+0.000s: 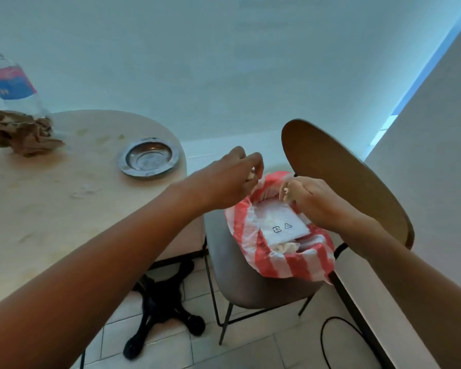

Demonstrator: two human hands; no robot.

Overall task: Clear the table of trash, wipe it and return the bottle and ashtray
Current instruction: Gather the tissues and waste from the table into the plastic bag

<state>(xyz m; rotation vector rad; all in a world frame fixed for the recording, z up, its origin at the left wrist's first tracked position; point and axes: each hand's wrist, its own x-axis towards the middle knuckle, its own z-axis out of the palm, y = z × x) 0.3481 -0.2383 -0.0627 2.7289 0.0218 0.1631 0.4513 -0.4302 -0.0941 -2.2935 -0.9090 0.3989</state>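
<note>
Left hand (234,179): fingers curled, pinching the near-left rim of the striped bag (285,262) together with a scrap of something white; what the scrap is cannot be told. Right hand (308,198): fingers curled, pinching the far-right rim of the same bag, a small pale piece showing at the fingertips. Both hands hold the mouth of the bag apart.

The bag is red-and-white striped plastic and sits on the grey seat of a chair (240,278), which has a brown rounded back and stands just beside the table. Inside the bag lies a flat white packet (280,222) printed with two small black symbols, and below it a crumpled white tissue (288,247).

Table (37,209): round, pale top, with yellowish smears and a few small white scraps (84,191) on the surface. A round metal ashtray (148,158) rests near the table's right edge, well apart from the hands. A crumpled brown paper (19,134) lies at the far left. A clear plastic bottle (10,81) with a pink and blue label stands upright directly behind the paper, touching or nearly touching it.

Floor: pale tiles, the black table base (160,312), and a black cable (338,331) looped near the wall.
</note>
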